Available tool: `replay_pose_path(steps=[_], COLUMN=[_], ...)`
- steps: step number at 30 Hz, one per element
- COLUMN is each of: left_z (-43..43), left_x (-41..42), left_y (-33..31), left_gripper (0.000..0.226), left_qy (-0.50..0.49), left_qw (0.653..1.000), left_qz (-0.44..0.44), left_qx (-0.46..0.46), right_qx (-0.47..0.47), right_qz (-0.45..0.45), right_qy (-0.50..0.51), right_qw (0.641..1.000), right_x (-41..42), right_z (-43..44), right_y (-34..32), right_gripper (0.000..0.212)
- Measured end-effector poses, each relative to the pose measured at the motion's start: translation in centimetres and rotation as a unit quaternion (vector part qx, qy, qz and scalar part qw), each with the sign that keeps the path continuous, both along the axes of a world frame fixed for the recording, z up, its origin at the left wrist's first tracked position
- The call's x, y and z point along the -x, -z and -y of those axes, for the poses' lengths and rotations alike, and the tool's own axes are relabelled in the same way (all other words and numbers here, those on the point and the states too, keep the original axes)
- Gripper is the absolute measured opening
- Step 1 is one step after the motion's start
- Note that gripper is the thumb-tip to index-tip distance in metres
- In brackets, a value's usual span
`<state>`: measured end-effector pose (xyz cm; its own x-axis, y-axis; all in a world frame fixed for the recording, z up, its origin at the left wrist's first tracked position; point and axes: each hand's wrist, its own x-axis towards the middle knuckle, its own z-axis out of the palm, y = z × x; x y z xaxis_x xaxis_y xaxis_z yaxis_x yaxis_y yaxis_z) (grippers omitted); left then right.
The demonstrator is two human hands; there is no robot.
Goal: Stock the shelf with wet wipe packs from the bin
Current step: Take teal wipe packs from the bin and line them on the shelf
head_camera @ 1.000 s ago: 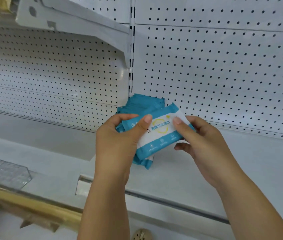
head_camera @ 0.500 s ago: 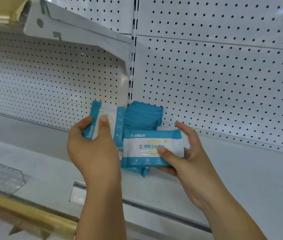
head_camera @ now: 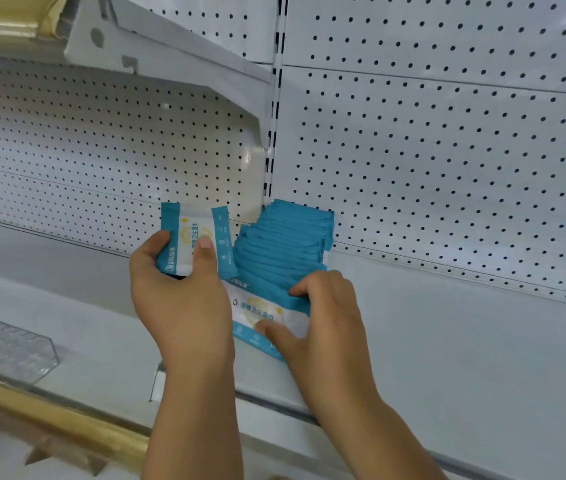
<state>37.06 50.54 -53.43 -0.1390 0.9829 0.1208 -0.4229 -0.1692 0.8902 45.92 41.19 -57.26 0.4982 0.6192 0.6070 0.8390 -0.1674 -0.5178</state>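
A row of several teal wet wipe packs (head_camera: 288, 247) stands on edge on the white shelf (head_camera: 447, 341), reaching back to the pegboard. My left hand (head_camera: 177, 299) grips one teal and white pack (head_camera: 191, 233) upright, just left of the row. My right hand (head_camera: 326, 327) holds another pack (head_camera: 257, 313) against the front of the row, fingers curled over its top edge and thumb on its printed face. The bin is out of view.
White pegboard (head_camera: 447, 168) backs the shelf. An upper shelf bracket (head_camera: 170, 53) slants overhead at left. A clear plastic divider (head_camera: 7, 344) sits at the lower left, above a gold rail (head_camera: 49, 417). Bare shelf surface extends to the right of the row.
My right hand has carried its pack forward and set it against the front of the row. The left hand has lifted its pack slightly, staying left of the row.
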Motion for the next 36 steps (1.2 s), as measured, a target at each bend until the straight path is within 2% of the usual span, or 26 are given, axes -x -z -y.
replay_pose_path(steps=[3, 8, 10, 13, 17, 20, 24, 26, 28, 32, 34, 36], left_z=[-0.3, 0.0, 0.1, 0.4, 1.0, 1.6, 2.9, 3.6, 4.2, 5.5, 5.9, 5.8], left_x=[0.3, 0.6, 0.7, 0.8, 0.4, -0.2, -1.4, -2.2, -3.2, -5.7, -6.7, -7.1], left_y=[0.1, 0.0, -0.1, -0.4, -0.9, -1.0, -1.0, -0.9, -0.9, -0.4, 0.2, 0.8], left_gripper=[0.033, 0.037, 0.047, 0.054, 0.033, 0.027, 0.043, 0.055, 0.059, 0.051, 0.038, 0.030], left_qy=[0.013, 0.038, 0.053, 0.077, 0.138, 0.202, 0.259, 0.276, 0.280, 0.236, 0.122, -0.052], left_qw=[1.000, 0.999, 0.998, 0.996, 0.989, 0.973, 0.947, 0.941, 0.937, 0.931, 0.934, 0.923], left_qz=[0.008, -0.007, -0.017, -0.026, -0.038, -0.061, -0.109, -0.112, -0.123, -0.172, -0.241, -0.305], left_qx=[-0.001, -0.020, -0.026, -0.028, -0.046, -0.089, -0.155, -0.160, -0.169, -0.218, -0.236, -0.230], right_qx=[-0.010, -0.001, -0.006, -0.052, -0.094, -0.096, -0.115, -0.115, -0.096, -0.091, -0.108, -0.133], right_qz=[0.041, 0.035, -0.022, -0.116, -0.192, -0.256, -0.314, -0.330, -0.342, -0.348, -0.353, -0.367], right_qy=[0.014, 0.003, -0.015, -0.025, -0.021, -0.030, -0.046, -0.050, -0.069, -0.083, -0.051, -0.005], right_qw=[0.999, 0.999, 1.000, 0.992, 0.977, 0.961, 0.941, 0.936, 0.932, 0.930, 0.928, 0.921], right_x=[-0.3, -0.9, -1.0, -1.5, -3.3, -4.5, -6.1, -7.0, -7.6, -8.6, -9.7, -11.6], right_z=[-0.7, -0.6, -0.2, 0.6, 1.5, 2.4, 4.2, 5.3, 6.3, 7.9, 7.9, 7.5], right_y=[0.0, 0.2, 0.0, -0.9, -2.2, -3.0, -3.8, -4.0, -4.2, -4.5, -4.4, -4.2], right_gripper=[0.055, 0.060, 0.060, 0.040, 0.021, 0.028, 0.059, 0.058, 0.048, 0.026, 0.024, 0.023])
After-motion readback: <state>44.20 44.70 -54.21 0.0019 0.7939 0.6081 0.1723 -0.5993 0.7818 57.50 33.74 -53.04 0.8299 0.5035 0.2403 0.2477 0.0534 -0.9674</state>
